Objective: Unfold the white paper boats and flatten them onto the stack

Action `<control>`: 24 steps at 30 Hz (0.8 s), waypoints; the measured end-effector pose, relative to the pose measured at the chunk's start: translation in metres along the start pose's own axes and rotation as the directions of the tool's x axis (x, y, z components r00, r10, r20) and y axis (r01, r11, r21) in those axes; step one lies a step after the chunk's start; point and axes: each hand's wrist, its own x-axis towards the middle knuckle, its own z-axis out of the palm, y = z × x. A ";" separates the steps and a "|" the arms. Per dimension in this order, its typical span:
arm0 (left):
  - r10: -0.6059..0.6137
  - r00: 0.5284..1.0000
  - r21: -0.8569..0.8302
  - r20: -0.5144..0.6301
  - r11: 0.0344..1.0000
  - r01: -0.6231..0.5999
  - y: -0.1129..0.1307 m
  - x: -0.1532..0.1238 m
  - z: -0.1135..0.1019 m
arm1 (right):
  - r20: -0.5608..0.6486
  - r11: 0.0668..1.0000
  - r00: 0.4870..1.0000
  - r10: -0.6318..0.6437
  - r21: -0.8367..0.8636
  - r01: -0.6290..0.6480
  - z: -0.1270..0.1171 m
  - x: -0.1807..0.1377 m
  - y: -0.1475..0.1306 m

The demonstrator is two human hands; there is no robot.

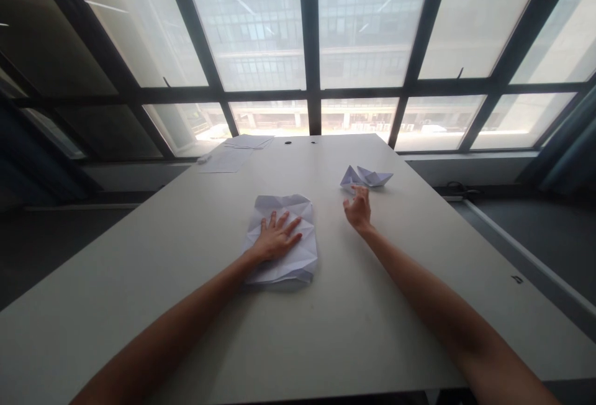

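A creased sheet of white paper, marked with many fold lines, lies on the white table in front of me. My left hand rests flat on top of it with its fingers spread. Farther off to the right stand two folded paper boats, a left one and a right one, side by side and very close together. My right hand is at the near side of the left boat, thumb and fingers apart. Its fingertips overlap the boat's lower edge; whether they touch it I cannot tell.
Several flat white sheets lie at the table's far left, beside a small pale crumpled item. Two dark round spots mark the far end of the white table. Tall windows stand beyond. A small dark mark is near the right edge.
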 end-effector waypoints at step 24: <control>-0.355 0.884 -0.859 -0.305 0.504 -0.094 0.063 0.063 -0.015 | 0.249 0.845 0.809 -0.533 0.205 0.493 -0.010 -0.026 -0.012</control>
